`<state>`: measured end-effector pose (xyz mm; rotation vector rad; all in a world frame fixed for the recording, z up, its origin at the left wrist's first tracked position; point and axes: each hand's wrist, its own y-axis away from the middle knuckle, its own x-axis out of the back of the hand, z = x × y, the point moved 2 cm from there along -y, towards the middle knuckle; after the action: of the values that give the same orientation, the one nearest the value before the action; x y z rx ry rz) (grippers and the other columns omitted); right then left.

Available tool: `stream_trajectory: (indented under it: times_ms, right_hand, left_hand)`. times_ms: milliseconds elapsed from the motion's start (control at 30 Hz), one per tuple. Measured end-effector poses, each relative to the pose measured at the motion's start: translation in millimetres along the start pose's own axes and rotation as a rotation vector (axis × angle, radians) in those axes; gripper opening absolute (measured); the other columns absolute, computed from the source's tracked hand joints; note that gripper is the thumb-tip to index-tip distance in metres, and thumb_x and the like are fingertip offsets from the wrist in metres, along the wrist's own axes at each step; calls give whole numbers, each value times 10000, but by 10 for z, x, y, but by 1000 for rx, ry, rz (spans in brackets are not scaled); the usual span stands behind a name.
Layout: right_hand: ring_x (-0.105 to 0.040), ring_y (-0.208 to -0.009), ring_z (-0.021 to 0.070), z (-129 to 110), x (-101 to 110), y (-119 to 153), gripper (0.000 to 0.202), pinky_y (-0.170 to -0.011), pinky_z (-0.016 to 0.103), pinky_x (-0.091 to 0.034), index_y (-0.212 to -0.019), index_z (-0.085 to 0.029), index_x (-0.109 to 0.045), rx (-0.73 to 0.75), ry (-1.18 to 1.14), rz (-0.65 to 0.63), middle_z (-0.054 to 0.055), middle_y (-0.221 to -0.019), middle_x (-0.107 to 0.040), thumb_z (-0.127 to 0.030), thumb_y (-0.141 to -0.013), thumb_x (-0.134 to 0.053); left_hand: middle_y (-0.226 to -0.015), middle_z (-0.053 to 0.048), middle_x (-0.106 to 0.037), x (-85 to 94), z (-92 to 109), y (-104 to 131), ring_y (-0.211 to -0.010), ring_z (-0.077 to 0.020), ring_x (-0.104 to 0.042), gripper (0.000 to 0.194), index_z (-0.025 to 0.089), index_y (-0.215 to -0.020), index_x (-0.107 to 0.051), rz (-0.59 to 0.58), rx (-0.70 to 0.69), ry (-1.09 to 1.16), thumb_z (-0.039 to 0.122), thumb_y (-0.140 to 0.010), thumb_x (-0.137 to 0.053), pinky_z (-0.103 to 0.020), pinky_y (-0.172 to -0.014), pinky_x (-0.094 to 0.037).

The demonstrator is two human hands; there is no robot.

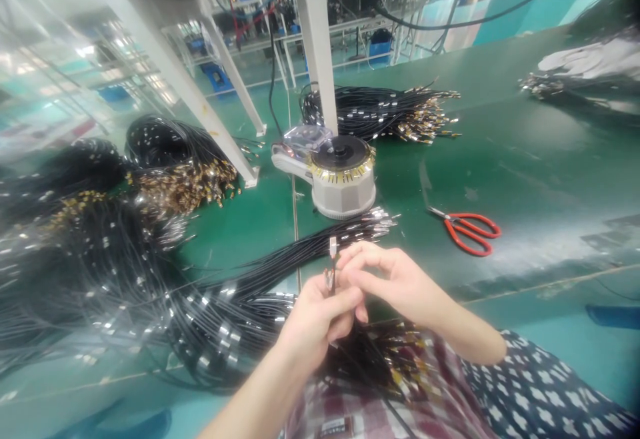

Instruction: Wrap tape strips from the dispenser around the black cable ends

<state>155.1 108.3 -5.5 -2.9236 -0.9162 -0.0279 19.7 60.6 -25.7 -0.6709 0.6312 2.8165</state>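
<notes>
My left hand [317, 312] is closed round a black cable, whose end with a small white connector [333, 247] points up between my hands. Thumb and fingers of my right hand [383, 272] are pressed together beside that end; what they pinch is too small to name. Just beyond my hands lies a bundle of black cables [305, 246] with silvery tips. Behind it stands a round white dispenser [344, 192] with yellow strips round its black top. Another cable bundle [370, 359] rests on my lap below my hands.
Red-handled scissors [470, 232] lie on the green table [510, 179] at the right. Large cable piles [165, 279] cover the left side. More cables [380, 112] lie behind the dispenser, near a white metal post [320, 46]. White gloves [590, 59] are at the far right.
</notes>
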Motion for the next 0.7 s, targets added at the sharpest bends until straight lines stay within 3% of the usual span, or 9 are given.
stream_trajectory:
  times_ms: [100,200,300,333,400,467,600,700]
  right_hand:
    - [-623,-1008,198,6,3,11,198,-961,375,-464,-748,-188,-714,-15,-34,-5,65,-995,-660,-273,-887,-600]
    - [-640,-935,197,49,97,38,243,-887,373,-496,-697,-182,-668,-30,-48,13,71,-1042,-659,-298,-890,-578]
    - [-629,-1011,240,51,266,71,118,-950,429,-461,-722,-192,-666,-2,149,120,78,-1076,-672,-227,-822,-613]
    - [-610,-1070,258,25,316,79,50,-996,453,-427,-781,-201,-680,25,249,188,78,-1083,-676,-193,-788,-631]
    - [-575,-1146,269,-60,362,87,164,-1049,471,-381,-917,-217,-687,89,394,294,79,-1107,-678,-166,-766,-649]
    - [-579,-1146,248,-150,325,69,164,-1044,440,-395,-973,-218,-685,145,419,297,82,-1128,-675,-207,-817,-637]
    - [-633,-1026,202,-206,197,-9,117,-969,360,-457,-818,-201,-701,149,303,260,70,-1042,-697,-274,-868,-624]
    - [-633,-1029,208,-164,190,-50,168,-956,353,-459,-722,-196,-704,87,230,228,66,-1004,-702,-282,-851,-640]
  left_hand:
    - [-544,-24,-603,1,4,4,-300,12,-273,301,99,-611,-650,-19,15,10,345,-711,-791,-192,-352,-99]
    - [-751,-34,-667,-6,43,22,-318,15,-305,278,142,-857,-684,-17,-24,39,308,-684,-825,-192,-353,-131]
    - [-830,-28,-649,-11,78,42,-372,-3,-357,375,175,-986,-666,-3,-87,50,316,-680,-831,-198,-388,-179]
    - [-829,-32,-639,-13,80,44,-399,-12,-374,365,167,-980,-666,-1,-97,49,329,-691,-821,-201,-406,-194]
    - [-810,-37,-621,-18,68,40,-446,-24,-387,311,145,-934,-670,-1,-105,48,336,-722,-795,-206,-443,-220]
    - [-752,-26,-596,-26,42,27,-470,-29,-377,250,127,-882,-670,-2,-107,52,321,-757,-766,-205,-463,-230]
    - [-660,-22,-590,-44,-5,7,-427,-29,-372,257,105,-809,-668,36,-83,56,360,-838,-685,-198,-436,-216]
    - [-708,-53,-651,-11,41,26,-494,-85,-528,273,112,-770,-662,199,-169,79,376,-836,-689,-209,-469,-360]
